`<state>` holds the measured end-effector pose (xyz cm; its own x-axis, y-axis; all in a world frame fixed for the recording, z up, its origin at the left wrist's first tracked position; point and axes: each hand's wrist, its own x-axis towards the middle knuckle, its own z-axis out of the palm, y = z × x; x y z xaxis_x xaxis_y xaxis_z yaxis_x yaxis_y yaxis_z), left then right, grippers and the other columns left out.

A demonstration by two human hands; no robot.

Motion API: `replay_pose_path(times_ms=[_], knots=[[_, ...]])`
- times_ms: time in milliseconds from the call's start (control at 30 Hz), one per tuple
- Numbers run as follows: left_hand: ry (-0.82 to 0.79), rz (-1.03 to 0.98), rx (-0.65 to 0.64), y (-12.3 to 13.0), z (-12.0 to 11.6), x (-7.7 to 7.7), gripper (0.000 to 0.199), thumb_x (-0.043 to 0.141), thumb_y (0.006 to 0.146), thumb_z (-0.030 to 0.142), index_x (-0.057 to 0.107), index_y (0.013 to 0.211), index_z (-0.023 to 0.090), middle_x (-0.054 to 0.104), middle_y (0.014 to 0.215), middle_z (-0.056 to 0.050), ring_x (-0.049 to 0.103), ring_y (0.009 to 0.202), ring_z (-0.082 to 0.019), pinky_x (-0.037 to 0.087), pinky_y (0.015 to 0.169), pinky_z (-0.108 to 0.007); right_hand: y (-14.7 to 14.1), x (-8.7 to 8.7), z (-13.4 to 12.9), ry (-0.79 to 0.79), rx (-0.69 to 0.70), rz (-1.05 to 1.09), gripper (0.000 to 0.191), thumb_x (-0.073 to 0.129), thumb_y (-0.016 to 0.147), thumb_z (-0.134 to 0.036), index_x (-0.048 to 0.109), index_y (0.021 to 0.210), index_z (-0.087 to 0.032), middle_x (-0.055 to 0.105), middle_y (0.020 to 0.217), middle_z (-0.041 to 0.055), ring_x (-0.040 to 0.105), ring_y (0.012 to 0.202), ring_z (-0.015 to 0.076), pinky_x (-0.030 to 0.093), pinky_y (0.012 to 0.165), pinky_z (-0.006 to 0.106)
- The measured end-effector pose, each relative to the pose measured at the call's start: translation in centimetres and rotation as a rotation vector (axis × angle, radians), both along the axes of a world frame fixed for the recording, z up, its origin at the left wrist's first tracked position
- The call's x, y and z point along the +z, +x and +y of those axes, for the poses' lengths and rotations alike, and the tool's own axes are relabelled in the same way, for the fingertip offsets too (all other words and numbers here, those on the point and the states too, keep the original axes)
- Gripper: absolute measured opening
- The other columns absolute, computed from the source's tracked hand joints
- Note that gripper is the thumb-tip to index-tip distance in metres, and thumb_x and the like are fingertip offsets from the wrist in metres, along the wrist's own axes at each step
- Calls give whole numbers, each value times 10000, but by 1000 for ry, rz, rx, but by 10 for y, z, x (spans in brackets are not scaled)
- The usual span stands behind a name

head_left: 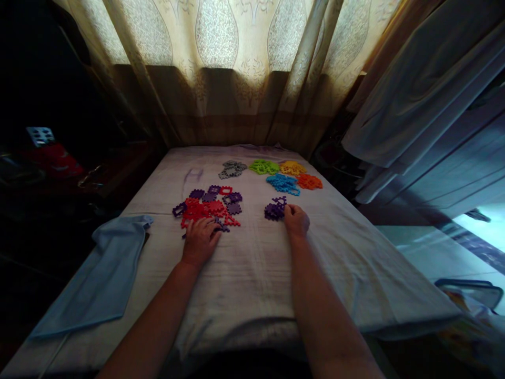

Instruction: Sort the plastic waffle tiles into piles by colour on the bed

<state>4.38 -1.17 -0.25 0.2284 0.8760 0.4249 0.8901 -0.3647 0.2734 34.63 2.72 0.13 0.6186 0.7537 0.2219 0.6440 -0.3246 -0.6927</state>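
My left hand [201,239] lies on the near edge of a mixed pile of red pieces [203,209] and purple pieces [210,196], its fingers spread a little over them. My right hand [296,218] is closed in a pinch at the right side of a small purple pile [273,211]. A purple triangular piece [280,200] shows at its fingertips, touching or just above that pile. The pieces are flat with toothed edges, some of them open frames.
Farther back lie grey [232,169], green [264,167], yellow [292,168], blue [282,183] and orange [310,181] piles. A light blue cloth [110,273] covers the left edge of the cloth-covered table [252,295]. Curtains hang behind.
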Motion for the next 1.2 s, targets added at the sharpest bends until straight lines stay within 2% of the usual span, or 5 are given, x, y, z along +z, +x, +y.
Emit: replay_pose_path(times_ms=[400, 700, 800, 1033, 1200], knots=[[43, -63, -99, -2, 0, 2, 138, 562, 894, 315, 674, 922, 239, 684, 1213, -85, 573, 1201, -274, 328, 1107, -562, -10, 6, -2, 29, 33, -28, 369, 463, 882, -327, 732, 1057, -146, 747, 905, 113, 669, 846, 227, 461, 765, 298], [135, -89, -136, -1, -2, 5, 164, 523, 924, 316, 659, 960, 230, 660, 1266, -91, 583, 1189, -251, 374, 1095, -508, -91, 16, -27, 28, 795, -49, 286, 530, 898, -393, 758, 865, -223, 743, 776, 14, 644, 691, 143, 439, 658, 219], [140, -78, -135, 0, -2, 5, 167, 521, 928, 327, 658, 962, 237, 658, 1271, -87, 585, 1188, -249, 367, 1103, -510, -106, 15, -33, -10, 902, 10, 257, 555, 895, -393, 762, 895, -240, 743, 775, -13, 636, 691, 128, 430, 651, 211], [125, -99, -145, 4, -3, 8, 195, 507, 926, 341, 643, 1026, 244, 649, 1284, -86, 584, 1196, -243, 359, 1115, -496, -107, 9, -28, -3, 892, 101, 231, 571, 863, -360, 742, 808, -213, 726, 717, -5, 624, 661, 126, 436, 630, 210], [141, -184, 24, -27, 3, 14, 232, 504, 903, 376, 635, 1022, 226, 693, 1175, -88, 622, 1117, -243, 420, 1057, -438, -66, 9, -10, 118, 609, 243, 316, 524, 851, -429, 719, 799, -187, 735, 727, 34, 634, 625, 147, 465, 616, 231]])
